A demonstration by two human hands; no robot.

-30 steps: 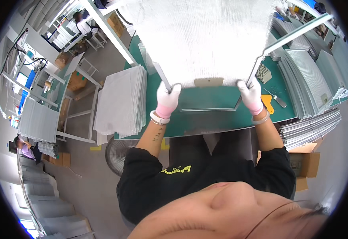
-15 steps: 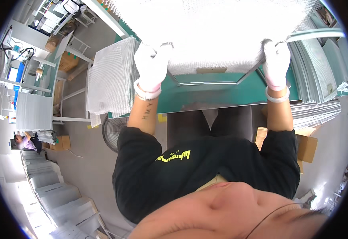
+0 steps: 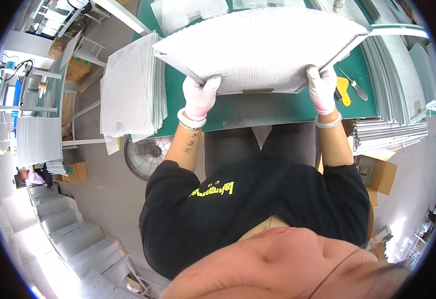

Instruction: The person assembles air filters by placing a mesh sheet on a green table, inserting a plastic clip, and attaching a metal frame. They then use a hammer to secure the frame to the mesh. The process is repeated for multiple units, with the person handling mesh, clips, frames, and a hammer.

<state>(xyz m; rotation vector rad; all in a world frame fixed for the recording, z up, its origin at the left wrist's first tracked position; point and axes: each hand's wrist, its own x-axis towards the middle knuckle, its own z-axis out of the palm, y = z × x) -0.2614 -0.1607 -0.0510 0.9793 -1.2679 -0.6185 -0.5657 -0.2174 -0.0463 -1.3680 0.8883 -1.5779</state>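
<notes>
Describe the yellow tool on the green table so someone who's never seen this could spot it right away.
Start at the green table and follow its near edge to the person's right hand. Just beyond that hand lies the small yellow tool, flat on the tabletop beside a dark-handled scraper. It is the only yellow thing among white and grey panels.

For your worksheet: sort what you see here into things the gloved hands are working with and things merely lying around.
In use: framed mesh panel, left hand, right hand, green table.
Lying about: mesh sheet stack, yellow tool, floor fan, cardboard box.

bright even overhead light, soft shadows, sharp centre, strong fisheye bending, dark rim
</notes>
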